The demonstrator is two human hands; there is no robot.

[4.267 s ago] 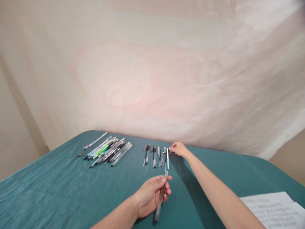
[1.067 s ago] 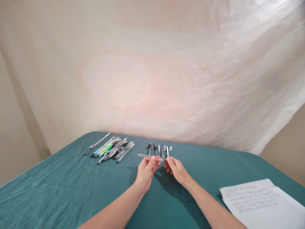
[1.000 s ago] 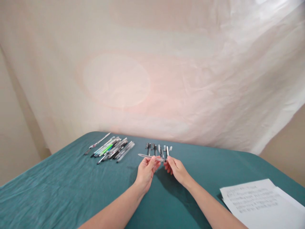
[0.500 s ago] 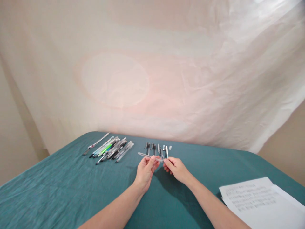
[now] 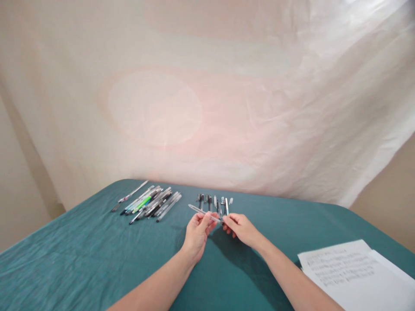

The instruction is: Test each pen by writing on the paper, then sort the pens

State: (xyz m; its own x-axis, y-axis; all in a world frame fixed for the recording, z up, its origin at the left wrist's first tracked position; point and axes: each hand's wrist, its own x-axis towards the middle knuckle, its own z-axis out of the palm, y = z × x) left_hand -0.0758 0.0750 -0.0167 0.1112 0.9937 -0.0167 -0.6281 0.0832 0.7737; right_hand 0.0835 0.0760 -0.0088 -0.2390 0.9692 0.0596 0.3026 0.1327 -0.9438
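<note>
A clear pen (image 5: 196, 209) is pinched between the thumb and fingers of my left hand (image 5: 197, 233), above the table. It slants down to the right, its pale tip pointing up and left. My right hand (image 5: 239, 226) is closed at the pen's dark lower end; the fingertips cover whatever they grip there. Just beyond my hands lies a row of black and clear pens (image 5: 210, 202) with loose caps. A white pen (image 5: 227, 206) is at that row's right side, and a small clear cap (image 5: 231, 201) lies beside it.
A pile of pens (image 5: 158, 203), one bright green, lies at the back left of the green-covered table (image 5: 97, 259). Sheets of paper with handwriting (image 5: 350, 272) lie at the front right. A pale cloth (image 5: 227, 108) hangs behind the table.
The pen has tilted a little more steeply, its right end dropping slightly. Both hands stay in nearly the same place.
</note>
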